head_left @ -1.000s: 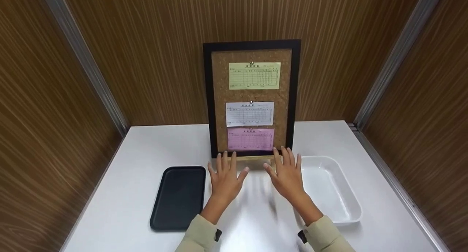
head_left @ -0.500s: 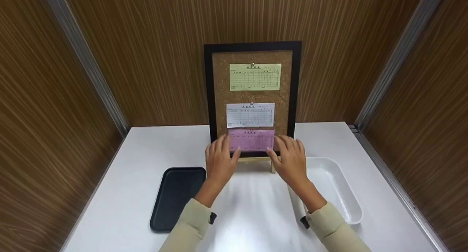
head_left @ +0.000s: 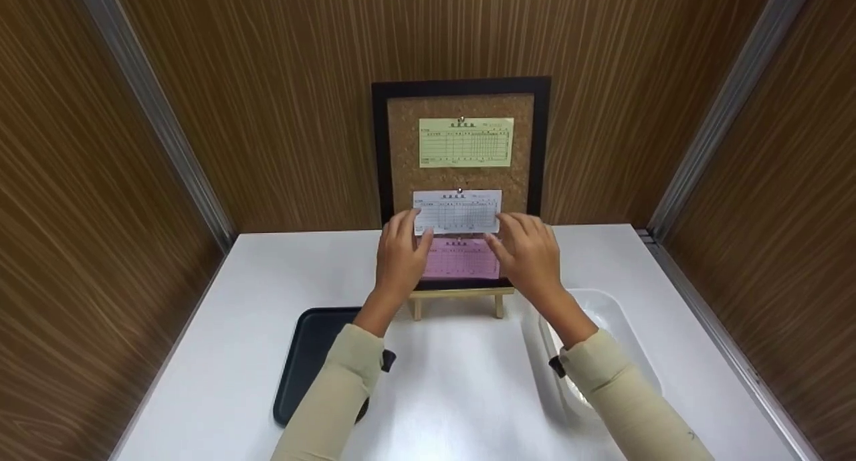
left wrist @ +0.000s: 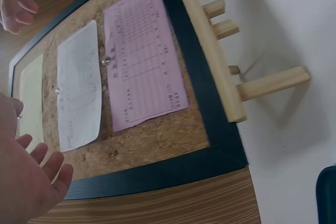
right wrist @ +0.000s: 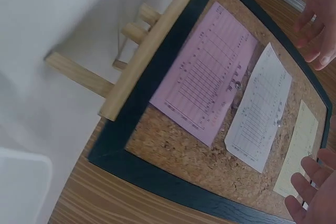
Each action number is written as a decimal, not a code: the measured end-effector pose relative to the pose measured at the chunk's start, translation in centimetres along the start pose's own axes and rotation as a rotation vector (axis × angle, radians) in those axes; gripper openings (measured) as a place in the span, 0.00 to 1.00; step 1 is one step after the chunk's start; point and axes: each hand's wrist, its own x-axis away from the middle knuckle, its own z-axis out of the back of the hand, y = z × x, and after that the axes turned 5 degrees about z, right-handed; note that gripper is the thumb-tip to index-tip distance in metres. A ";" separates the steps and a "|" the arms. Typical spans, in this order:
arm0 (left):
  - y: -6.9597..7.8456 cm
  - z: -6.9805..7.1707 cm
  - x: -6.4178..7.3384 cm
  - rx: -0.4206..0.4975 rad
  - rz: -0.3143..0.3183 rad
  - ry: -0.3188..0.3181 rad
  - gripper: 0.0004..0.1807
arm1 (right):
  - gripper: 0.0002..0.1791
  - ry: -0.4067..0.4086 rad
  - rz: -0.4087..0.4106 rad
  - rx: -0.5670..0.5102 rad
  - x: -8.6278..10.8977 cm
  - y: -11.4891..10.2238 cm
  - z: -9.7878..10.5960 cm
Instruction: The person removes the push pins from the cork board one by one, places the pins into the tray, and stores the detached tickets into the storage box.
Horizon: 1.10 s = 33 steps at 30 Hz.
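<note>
From the head, the left hand (head_left: pixel 399 257) and right hand (head_left: pixel 533 257), loosely bent and gripping nothing, hover at nine and three o'clock of the white slip (head_left: pixel 458 215) pinned mid-board (head_left: pixel 405 133). The yellow slip (head_left: pixel 466 144) is at twelve, the pink slip (head_left: pixel 461 259) at six; a black tray (head_left: pixel 315 364) lies towards seven, a white tub (head_left: pixel 618 334) towards five.

The left wrist adds stand pegs (left wrist: pixel 226 29) and the tray's corner at four.

The right wrist shows the tub's corner at eight instead, and the pink slip's pin (right wrist: pixel 238 85) clearly.
</note>
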 end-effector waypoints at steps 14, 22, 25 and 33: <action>3.5 -0.3 -5.1 0.013 -0.099 0.025 0.25 | 0.22 0.021 -0.129 -0.044 -5.6 1.4 0.5; 5.2 -0.6 -8.0 0.074 -0.150 0.041 0.22 | 0.21 0.028 -0.210 -0.067 -8.2 2.6 0.7; 5.8 -0.7 -9.0 0.108 -0.158 0.043 0.22 | 0.20 0.042 -0.223 -0.069 -9.0 3.0 0.7; 6.8 -0.4 -11.4 0.054 -0.118 0.053 0.22 | 0.22 0.025 -0.266 -0.083 -11.2 3.8 0.5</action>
